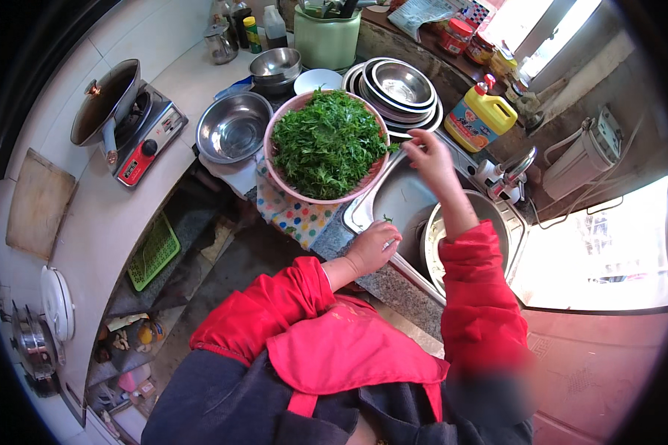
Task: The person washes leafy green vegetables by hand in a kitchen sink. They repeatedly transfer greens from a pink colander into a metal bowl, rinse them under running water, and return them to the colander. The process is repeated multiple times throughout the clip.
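Note:
A pink plastic basin heaped with leafy greens stands on a dotted cloth at the left edge of the steel sink. My right hand is raised over the sink, just right of the basin's rim. Its fingers are loosely bent and apart, near a sprig that hangs over the rim. Lower down, at the sink's front edge, my left hand has its fingers curled. A small green leaf shows just past them; whether they grip it is hard to tell. Behind my right forearm, a metal basin sits in the sink.
An empty steel bowl and stacked bowls flank the pink basin. Beyond the sink are a yellow detergent jug and a faucet. On the left counter, a wok rests on a portable stove; a cutting board lies nearby.

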{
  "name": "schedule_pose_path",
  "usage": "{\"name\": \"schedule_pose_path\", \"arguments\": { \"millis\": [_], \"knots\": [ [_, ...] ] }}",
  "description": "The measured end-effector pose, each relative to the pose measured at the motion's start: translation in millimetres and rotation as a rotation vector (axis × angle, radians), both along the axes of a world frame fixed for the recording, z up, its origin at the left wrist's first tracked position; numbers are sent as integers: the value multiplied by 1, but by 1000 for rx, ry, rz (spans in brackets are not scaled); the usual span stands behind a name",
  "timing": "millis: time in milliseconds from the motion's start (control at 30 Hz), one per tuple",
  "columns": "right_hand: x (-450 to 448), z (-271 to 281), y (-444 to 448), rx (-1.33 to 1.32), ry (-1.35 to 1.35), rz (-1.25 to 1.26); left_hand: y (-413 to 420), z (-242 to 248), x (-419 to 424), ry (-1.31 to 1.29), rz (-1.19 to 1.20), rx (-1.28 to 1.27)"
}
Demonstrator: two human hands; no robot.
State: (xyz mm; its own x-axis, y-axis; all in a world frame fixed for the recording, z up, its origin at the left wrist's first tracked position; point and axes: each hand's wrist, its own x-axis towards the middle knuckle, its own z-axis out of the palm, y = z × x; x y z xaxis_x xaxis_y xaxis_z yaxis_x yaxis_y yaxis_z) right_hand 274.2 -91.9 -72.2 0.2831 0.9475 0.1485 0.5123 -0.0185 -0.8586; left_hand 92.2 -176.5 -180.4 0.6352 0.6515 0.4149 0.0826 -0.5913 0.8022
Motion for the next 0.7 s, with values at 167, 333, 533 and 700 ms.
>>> {"name": "schedule_pose_path", "arguments": {
  "millis": [167,333,533,700],
  "knots": [
    [-28,-21,10,78,-199,20,-6,-4,0,27,-60,-12],
    [-55,16,10,362,-300,168,-7,-5,-2,55,-21,-45],
    [-46,22,-12,286,-755,329,-10,-5,7,48,-27,-42],
    [-23,70,-50,219,-332,375,-9,-12,16,42,2,-32]
  ]
}}
